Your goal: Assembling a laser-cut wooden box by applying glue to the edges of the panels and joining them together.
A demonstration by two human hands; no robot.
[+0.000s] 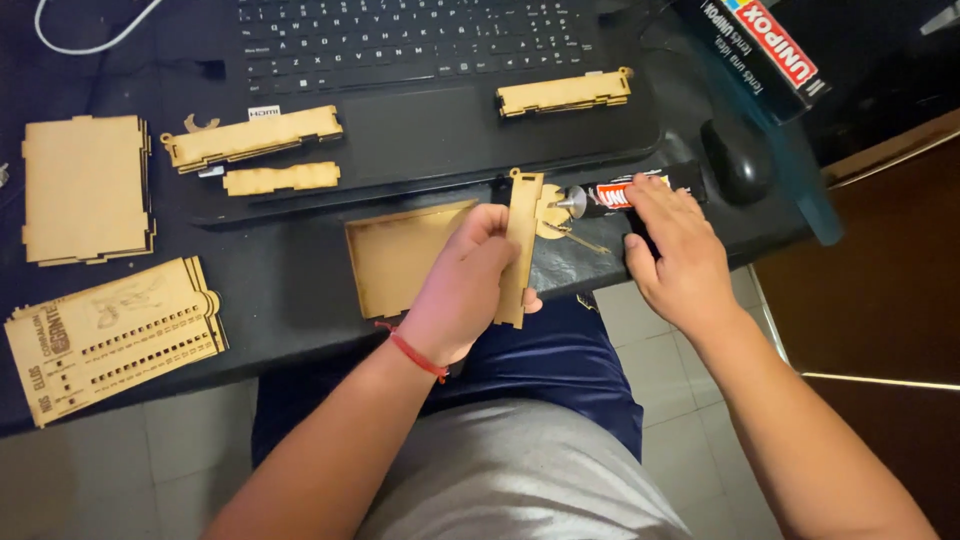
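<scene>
Thin wood strip [521, 245] pinched upright in left hand [465, 290], just below laptop [420, 120]. Glue tube [625, 192] gripped by right hand [680, 250], nozzle near strip. Strip judged light, stiff, snappable; best held by long edges. Flat panel [400, 250] beside strip.

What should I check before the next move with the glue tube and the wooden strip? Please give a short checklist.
1. Left hand grips the wooden strip firmly: ok.
2. Right hand rests on the glue tube: ok.
3. Tube nozzle points toward the strip: ok.
4. Tube cap is off: cannot tell.
5. Flat wooden panel lies near on the black table: ok.
6. Computer mouse is apart from the tube: ok.
</scene>
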